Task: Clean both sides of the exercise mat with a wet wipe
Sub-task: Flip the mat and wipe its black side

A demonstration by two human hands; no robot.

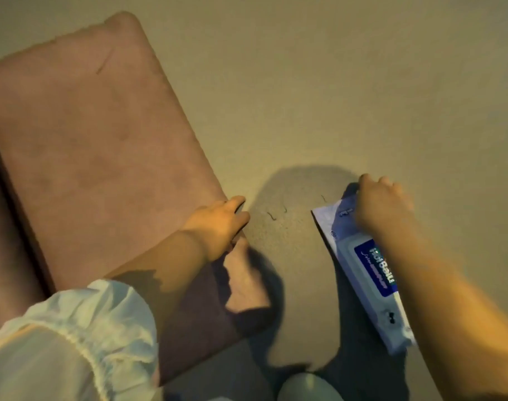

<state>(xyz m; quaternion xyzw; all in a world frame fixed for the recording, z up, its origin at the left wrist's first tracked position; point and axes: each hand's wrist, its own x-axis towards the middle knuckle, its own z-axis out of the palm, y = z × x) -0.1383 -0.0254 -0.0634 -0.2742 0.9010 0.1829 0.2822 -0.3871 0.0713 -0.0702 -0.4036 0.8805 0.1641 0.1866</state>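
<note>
A pink exercise mat (96, 157) lies folded on the beige floor, filling the left half of the view. My left hand (218, 227) rests on the mat's right edge with its fingers extended over the rim. A white and blue pack of wet wipes (368, 267) lies on the floor at the right. My right hand (380, 204) grips the pack's far end with curled fingers. No loose wipe is visible.
Beige carpeted floor (334, 82) stretches beyond the mat and the pack. My white sleeve (73, 342) fills the lower left corner, and a pale knee (307, 386) shows at the bottom edge. Shadows of my arms fall between the mat and the pack.
</note>
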